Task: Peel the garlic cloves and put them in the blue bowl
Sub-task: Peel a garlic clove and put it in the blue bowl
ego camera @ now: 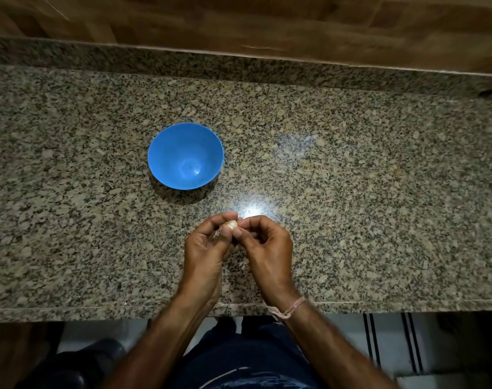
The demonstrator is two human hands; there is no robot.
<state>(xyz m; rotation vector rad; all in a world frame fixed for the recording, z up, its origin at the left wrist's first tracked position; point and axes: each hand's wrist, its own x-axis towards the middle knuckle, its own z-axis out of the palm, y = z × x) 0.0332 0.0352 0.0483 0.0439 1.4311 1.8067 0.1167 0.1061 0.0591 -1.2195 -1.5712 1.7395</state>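
Garlic clove (231, 224) is getting pinched between both sets of curled fingers, left hand (208, 248) and right hand (268, 248) working it just over the granite counter (351, 192), blue bowl (166, 153) sitting nearby

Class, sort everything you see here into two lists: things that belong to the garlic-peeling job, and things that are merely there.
Belongs to the job:
small pale garlic clove
round blue plastic bowl, holding nothing
left hand and right hand, both pinching the clove

Merely there:
speckled granite countertop
wooden wall panel
pink thread wristband
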